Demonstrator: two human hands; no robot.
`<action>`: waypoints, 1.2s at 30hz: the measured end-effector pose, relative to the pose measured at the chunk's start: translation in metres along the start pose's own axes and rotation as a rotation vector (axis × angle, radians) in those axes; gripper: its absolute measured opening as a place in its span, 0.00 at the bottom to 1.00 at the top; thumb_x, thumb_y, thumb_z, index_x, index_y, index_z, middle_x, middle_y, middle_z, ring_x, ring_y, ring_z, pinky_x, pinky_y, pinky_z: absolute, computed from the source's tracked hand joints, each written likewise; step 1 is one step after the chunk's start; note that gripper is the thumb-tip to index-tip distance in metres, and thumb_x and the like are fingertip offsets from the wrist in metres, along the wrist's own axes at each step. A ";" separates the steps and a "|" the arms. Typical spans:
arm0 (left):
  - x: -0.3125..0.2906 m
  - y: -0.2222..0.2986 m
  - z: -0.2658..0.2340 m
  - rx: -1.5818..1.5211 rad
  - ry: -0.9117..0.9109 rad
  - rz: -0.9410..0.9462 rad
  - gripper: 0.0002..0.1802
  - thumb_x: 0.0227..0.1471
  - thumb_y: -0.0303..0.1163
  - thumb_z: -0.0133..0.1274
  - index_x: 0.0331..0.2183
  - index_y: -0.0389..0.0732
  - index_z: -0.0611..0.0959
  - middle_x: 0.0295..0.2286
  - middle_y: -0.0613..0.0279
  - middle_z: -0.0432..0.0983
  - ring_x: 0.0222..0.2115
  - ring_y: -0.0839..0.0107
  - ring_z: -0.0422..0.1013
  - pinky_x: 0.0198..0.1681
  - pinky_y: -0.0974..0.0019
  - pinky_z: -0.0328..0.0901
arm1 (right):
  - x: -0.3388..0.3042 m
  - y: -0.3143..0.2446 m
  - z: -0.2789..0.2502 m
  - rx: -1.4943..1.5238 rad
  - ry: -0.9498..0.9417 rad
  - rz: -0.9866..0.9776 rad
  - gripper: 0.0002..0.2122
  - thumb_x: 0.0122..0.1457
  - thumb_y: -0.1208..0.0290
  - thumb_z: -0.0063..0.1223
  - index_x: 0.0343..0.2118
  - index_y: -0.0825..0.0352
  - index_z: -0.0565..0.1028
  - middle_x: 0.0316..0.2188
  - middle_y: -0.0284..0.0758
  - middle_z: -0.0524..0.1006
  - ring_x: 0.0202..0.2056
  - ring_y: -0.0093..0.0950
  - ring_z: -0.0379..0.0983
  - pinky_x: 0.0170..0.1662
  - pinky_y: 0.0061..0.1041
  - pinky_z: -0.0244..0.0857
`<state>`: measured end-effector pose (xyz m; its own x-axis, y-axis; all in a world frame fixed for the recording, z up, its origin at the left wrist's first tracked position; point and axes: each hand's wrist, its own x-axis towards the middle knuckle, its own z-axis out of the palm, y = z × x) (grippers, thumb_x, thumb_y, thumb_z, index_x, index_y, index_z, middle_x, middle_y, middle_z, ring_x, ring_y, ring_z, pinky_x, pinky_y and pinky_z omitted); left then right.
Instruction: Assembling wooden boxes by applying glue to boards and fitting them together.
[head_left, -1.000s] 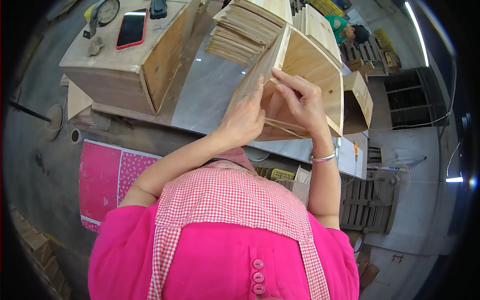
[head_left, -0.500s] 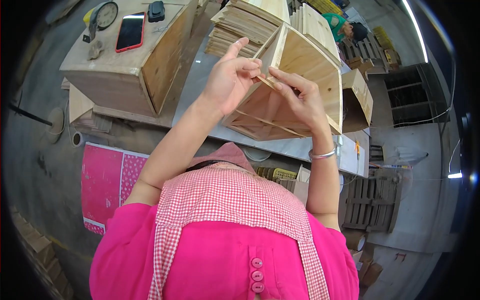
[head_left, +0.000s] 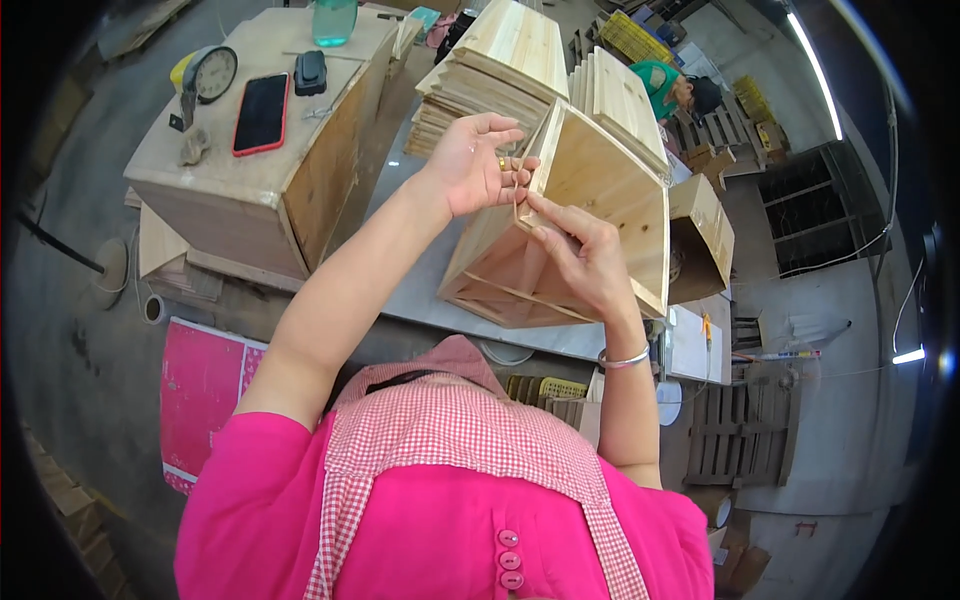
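Note:
A pale wooden box (head_left: pixel 610 190), its open side showing, stands tilted in the picture on the table ahead of me. My right hand (head_left: pixel 583 245), with a bangle at the wrist, pinches the box's near left corner between thumb and fingers. At the same corner is my left hand (head_left: pixel 472 168), palm turned up, its lower fingers curled and the upper ones looser. A thin brownish edge or strip shows by its fingertips; what it is I cannot make out.
Stacked wooden panels (head_left: pixel 510 50) and more boards (head_left: pixel 625 105) lie behind the box. A cardboard box (head_left: pixel 700 235) is to its right. On a wooden cabinet (head_left: pixel 215 140) at left are a phone (head_left: pixel 262 114), a dial clock (head_left: pixel 212 74) and a green bottle (head_left: pixel 334 20). A co-worker (head_left: pixel 660 88) bends at the back.
The view has shifted, so the box sits lower in the picture and the green bottle shows. My left hand's raised index finger has come down, and its palm has turned up more.

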<state>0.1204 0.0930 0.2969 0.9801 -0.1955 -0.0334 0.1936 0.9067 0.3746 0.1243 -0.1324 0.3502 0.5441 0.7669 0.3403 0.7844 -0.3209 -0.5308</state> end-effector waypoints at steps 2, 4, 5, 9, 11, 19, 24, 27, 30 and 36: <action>0.017 0.009 -0.002 0.031 0.041 -0.055 0.33 0.53 0.41 0.56 0.55 0.38 0.65 0.41 0.41 0.72 0.34 0.60 0.71 0.43 0.55 0.71 | 0.004 0.003 0.001 -0.014 0.013 0.018 0.17 0.58 0.74 0.61 0.51 0.62 0.80 0.23 0.40 0.72 0.22 0.33 0.68 0.31 0.29 0.65; 0.041 0.021 -0.009 -0.084 0.074 -0.110 0.51 0.50 0.44 0.59 0.66 0.40 0.49 0.45 0.39 0.69 0.34 0.57 0.72 0.43 0.54 0.70 | 0.007 0.004 0.001 -0.029 0.020 0.036 0.17 0.58 0.73 0.61 0.51 0.62 0.80 0.22 0.40 0.71 0.22 0.33 0.68 0.30 0.29 0.65; 0.054 0.026 -0.010 -0.082 0.064 -0.112 0.51 0.50 0.44 0.59 0.66 0.40 0.49 0.45 0.39 0.69 0.34 0.57 0.72 0.43 0.54 0.70 | 0.008 0.004 0.000 -0.025 0.010 0.036 0.17 0.58 0.74 0.61 0.51 0.62 0.80 0.22 0.40 0.70 0.22 0.33 0.67 0.30 0.29 0.64; 0.116 0.036 0.000 -0.198 0.224 -0.094 0.49 0.52 0.39 0.57 0.67 0.40 0.49 0.52 0.36 0.61 0.39 0.55 0.69 0.44 0.52 0.69 | 0.008 0.006 -0.002 -0.011 0.001 0.038 0.17 0.58 0.74 0.61 0.51 0.62 0.80 0.21 0.39 0.68 0.22 0.34 0.66 0.30 0.29 0.63; 0.143 0.047 -0.003 -0.249 0.281 -0.077 0.47 0.53 0.38 0.55 0.67 0.40 0.50 0.53 0.36 0.60 0.40 0.55 0.68 0.44 0.51 0.69 | 0.009 0.003 -0.003 -0.030 0.000 0.041 0.17 0.58 0.74 0.61 0.51 0.62 0.80 0.21 0.39 0.68 0.22 0.34 0.66 0.30 0.29 0.63; 0.199 0.066 -0.012 -0.233 0.367 -0.151 0.45 0.52 0.36 0.53 0.66 0.38 0.53 0.54 0.34 0.58 0.42 0.53 0.66 0.37 0.59 0.69 | 0.010 -0.006 -0.004 -0.051 -0.035 0.108 0.18 0.58 0.79 0.60 0.52 0.66 0.79 0.23 0.37 0.71 0.26 0.27 0.67 0.35 0.22 0.65; 0.197 0.067 -0.017 -0.210 0.349 -0.145 0.41 0.52 0.36 0.53 0.63 0.37 0.57 0.51 0.34 0.61 0.40 0.54 0.66 0.36 0.60 0.68 | 0.010 -0.009 -0.004 -0.062 -0.033 0.113 0.18 0.57 0.79 0.60 0.53 0.65 0.79 0.23 0.37 0.72 0.25 0.26 0.67 0.33 0.22 0.65; 0.198 0.068 -0.026 -0.166 0.243 -0.177 0.38 0.52 0.35 0.53 0.61 0.36 0.59 0.48 0.33 0.63 0.39 0.54 0.66 0.37 0.60 0.69 | 0.008 -0.005 0.001 -0.023 -0.004 0.068 0.18 0.57 0.79 0.60 0.52 0.65 0.79 0.24 0.37 0.73 0.26 0.26 0.68 0.34 0.22 0.65; 0.191 0.059 -0.021 0.075 0.298 -0.023 0.37 0.52 0.39 0.55 0.59 0.38 0.62 0.44 0.39 0.69 0.40 0.56 0.68 0.41 0.60 0.69 | 0.010 -0.007 -0.002 -0.090 -0.057 0.120 0.18 0.57 0.79 0.60 0.52 0.65 0.79 0.25 0.37 0.75 0.27 0.27 0.71 0.35 0.23 0.66; 0.139 0.076 -0.009 1.299 0.337 0.297 0.42 0.54 0.47 0.58 0.64 0.43 0.62 0.41 0.62 0.77 0.44 0.72 0.72 0.49 0.62 0.66 | 0.009 0.004 -0.004 -0.097 0.025 -0.008 0.17 0.58 0.73 0.58 0.51 0.64 0.80 0.26 0.40 0.76 0.28 0.38 0.74 0.35 0.32 0.69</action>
<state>0.2720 0.1378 0.3125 0.9762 0.2114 0.0485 -0.0196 -0.1366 0.9904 0.1336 -0.1290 0.3539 0.5441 0.7559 0.3640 0.8132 -0.3684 -0.4505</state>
